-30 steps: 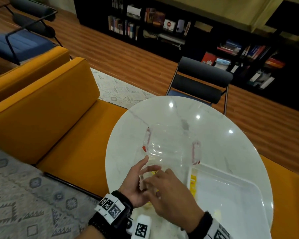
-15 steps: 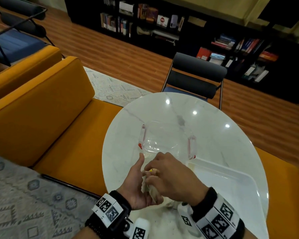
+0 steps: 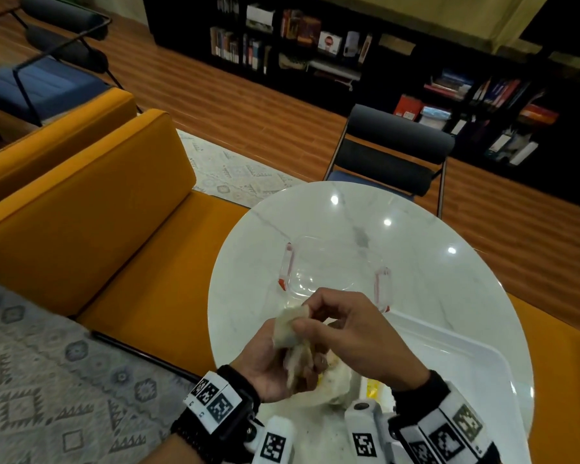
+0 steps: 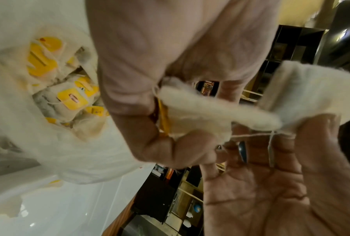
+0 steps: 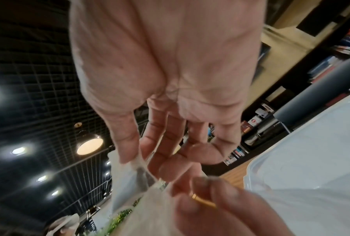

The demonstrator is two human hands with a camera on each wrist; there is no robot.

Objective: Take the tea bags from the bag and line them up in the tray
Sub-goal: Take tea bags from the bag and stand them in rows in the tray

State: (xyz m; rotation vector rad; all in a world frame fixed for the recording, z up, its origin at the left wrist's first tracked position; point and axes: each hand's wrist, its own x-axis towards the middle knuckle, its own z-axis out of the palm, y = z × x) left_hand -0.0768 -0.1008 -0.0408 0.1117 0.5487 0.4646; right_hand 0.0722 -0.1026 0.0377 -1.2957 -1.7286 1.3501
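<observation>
A: Holding a clump of tea bags [image 3: 290, 333] in the curled left grip [image 3: 272, 366]; pinching one with the right grip [image 3: 352, 343], just above the bag [image 3: 340, 390].

B: Tangled by string [image 4: 250, 135]?

A: Looks so. Could drag out a second, or tear paper, if yanked.

B: Or drop short of the tray [image 3: 449, 363], right of both grips.

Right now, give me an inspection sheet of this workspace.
Surface: round white marble table, glossy.
Job's things: white bag open with yellow-tagged tea bags inside; white tray at right, one yellow tag visible at its near edge.
Clutter: clear lidded container with red clips.
Hands: left hand and right hand each pinch a tea bag, strings tangled between them.
Cables: nothing seen.
Surroundings: orange sofa, black chair, bookshelves.
</observation>
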